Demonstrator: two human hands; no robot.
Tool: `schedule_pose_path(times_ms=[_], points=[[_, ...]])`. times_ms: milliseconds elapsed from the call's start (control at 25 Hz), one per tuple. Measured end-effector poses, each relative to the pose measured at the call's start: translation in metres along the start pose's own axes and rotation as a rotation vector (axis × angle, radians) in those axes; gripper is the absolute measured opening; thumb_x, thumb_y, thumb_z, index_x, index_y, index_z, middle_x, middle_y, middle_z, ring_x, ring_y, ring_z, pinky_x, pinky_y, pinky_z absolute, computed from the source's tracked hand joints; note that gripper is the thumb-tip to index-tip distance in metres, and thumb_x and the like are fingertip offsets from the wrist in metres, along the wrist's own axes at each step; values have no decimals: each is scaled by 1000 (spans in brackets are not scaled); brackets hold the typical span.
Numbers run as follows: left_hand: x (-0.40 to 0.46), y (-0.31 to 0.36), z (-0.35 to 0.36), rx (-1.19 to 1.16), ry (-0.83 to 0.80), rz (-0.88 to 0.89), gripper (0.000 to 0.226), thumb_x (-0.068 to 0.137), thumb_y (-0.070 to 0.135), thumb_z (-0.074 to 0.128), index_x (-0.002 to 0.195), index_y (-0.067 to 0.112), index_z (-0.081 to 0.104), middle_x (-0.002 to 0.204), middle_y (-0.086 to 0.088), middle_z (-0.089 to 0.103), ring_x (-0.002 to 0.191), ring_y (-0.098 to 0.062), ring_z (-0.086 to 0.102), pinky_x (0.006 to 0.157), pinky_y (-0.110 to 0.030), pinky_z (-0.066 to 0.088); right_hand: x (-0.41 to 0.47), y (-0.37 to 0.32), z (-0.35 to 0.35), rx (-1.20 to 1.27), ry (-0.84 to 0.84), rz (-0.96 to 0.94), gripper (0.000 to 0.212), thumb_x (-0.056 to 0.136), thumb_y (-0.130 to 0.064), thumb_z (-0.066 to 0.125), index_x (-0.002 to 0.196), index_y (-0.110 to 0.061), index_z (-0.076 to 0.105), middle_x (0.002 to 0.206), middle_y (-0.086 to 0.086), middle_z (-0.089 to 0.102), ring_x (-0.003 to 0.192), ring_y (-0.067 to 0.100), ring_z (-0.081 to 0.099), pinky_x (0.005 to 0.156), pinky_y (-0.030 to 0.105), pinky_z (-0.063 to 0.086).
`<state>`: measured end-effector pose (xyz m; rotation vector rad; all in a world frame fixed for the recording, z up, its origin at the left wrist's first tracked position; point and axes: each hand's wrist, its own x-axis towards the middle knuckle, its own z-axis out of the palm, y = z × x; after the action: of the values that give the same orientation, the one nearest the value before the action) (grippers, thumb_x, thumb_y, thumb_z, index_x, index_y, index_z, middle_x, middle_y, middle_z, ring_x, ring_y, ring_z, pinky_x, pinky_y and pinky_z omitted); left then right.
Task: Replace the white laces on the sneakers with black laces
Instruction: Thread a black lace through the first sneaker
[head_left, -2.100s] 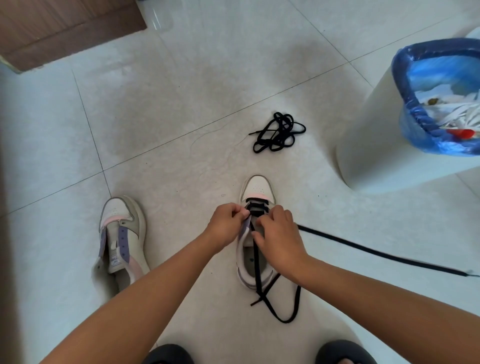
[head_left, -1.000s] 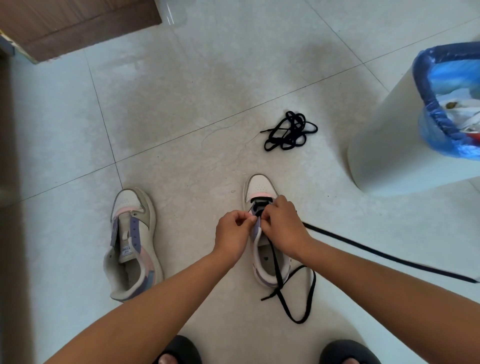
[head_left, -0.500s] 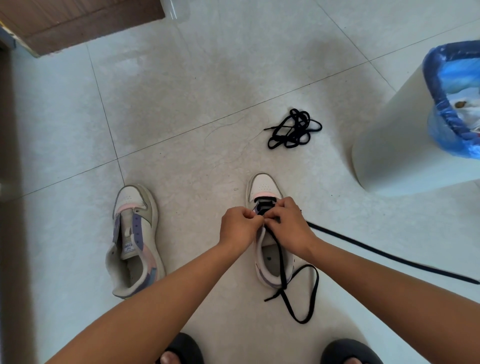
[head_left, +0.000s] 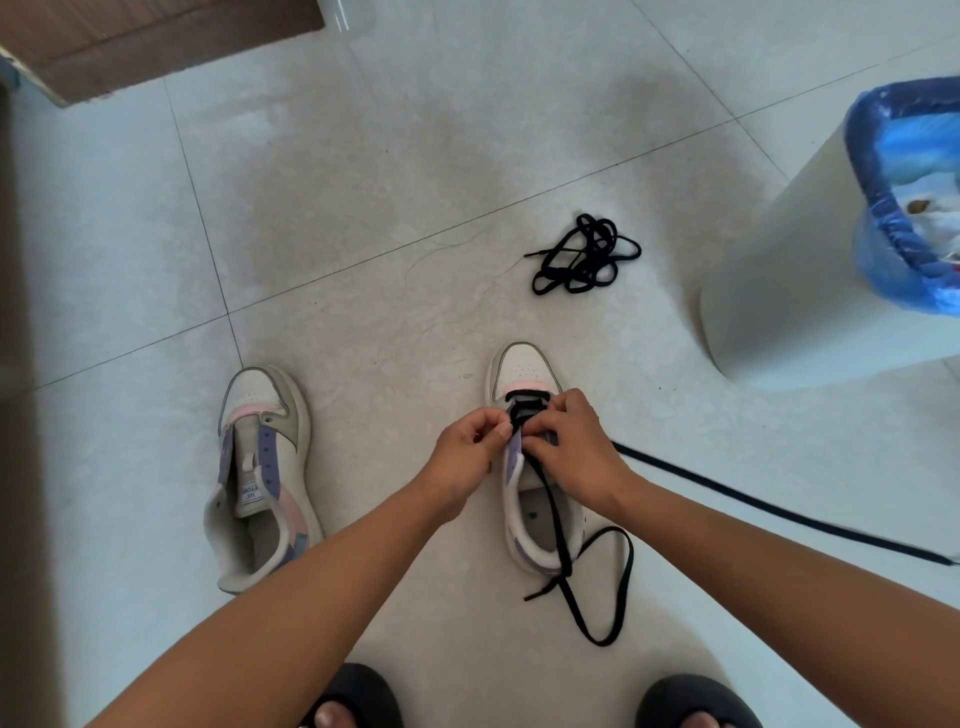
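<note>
At frame centre, both hands, left hand (head_left: 470, 449) and right hand (head_left: 574, 449), are pinching the limp black lace (head_left: 553, 512) at the sneaker (head_left: 524, 369) eyelets; gripping near its stiff tip probably suits threading.

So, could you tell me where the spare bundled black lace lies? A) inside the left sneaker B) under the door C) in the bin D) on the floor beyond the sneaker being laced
D: the bundled lace lies on the tile floor, beyond the toe of the sneaker that both hands work on.

one sneaker (head_left: 262, 478) lies left of the other sneaker (head_left: 524, 369), spare lace bundle (head_left: 584, 255) beyond, bin (head_left: 789, 291) at right
</note>
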<state>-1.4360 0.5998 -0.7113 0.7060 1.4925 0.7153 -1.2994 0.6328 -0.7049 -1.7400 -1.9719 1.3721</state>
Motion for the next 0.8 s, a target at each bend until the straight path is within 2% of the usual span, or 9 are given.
schedule_pose_path(times_ms=[120,240,360,400,520,560,640,720,800], points=[[2,-7,-5,62,-28,84,21,96,6,48,81,19,57,76,7,54,65,6,49,63,-7,39,-1,0,0,32,-19,11,11,90,-14,60,96,-10,68,104,-2,36,102,12,40,84,14,30],[-1,-9,3,162,86,161,19,94,8,51,82,22,57,89,-2,56,79,-2,51,72,-9,39,1,-2,0,-44,7,-5,10,90,-11,58,93,-7,66,103,-2,37,98,12,40,80,14,30],[-19,-11,12,217,259,144,4,96,21,49,94,22,53,94,-3,54,81,-9,52,68,-9,40,-3,-1,5,-264,61,-142,12,91,-10,52,93,-3,61,107,6,42,95,18,41,79,20,33],[-29,-14,14,303,239,154,12,97,28,47,106,21,49,95,-1,54,81,-12,53,68,-15,43,-4,0,8,-341,67,-186,13,92,-10,50,96,-3,60,110,10,44,96,22,43,81,25,36],[-50,-22,21,888,34,182,48,95,32,43,137,14,27,112,1,51,88,-18,57,69,-27,43,-5,0,12,-453,92,-252,9,86,-1,56,93,2,60,105,20,50,90,34,49,80,40,44],[-49,-23,22,971,40,141,47,96,29,41,136,10,27,111,-3,53,87,-21,58,67,-27,41,-5,1,14,-472,117,-278,8,76,5,64,84,3,61,96,22,53,79,36,52,71,42,48],[-42,-19,29,890,90,-25,30,99,26,36,121,5,39,105,-10,59,86,-25,58,65,-27,38,-11,2,16,-506,113,-240,30,48,13,79,67,1,59,77,20,56,59,33,53,50,35,48],[-38,-17,33,796,107,-86,24,101,23,33,110,4,44,106,-15,61,87,-26,57,65,-27,37,-18,5,16,-453,56,-129,43,30,12,83,64,1,58,72,20,56,54,30,54,46,27,40],[-39,-19,35,806,86,-60,24,101,23,32,109,4,45,106,-15,61,87,-27,57,65,-27,36,-23,3,13,-462,66,-179,41,35,6,86,66,1,60,77,18,56,61,29,55,53,26,38]])
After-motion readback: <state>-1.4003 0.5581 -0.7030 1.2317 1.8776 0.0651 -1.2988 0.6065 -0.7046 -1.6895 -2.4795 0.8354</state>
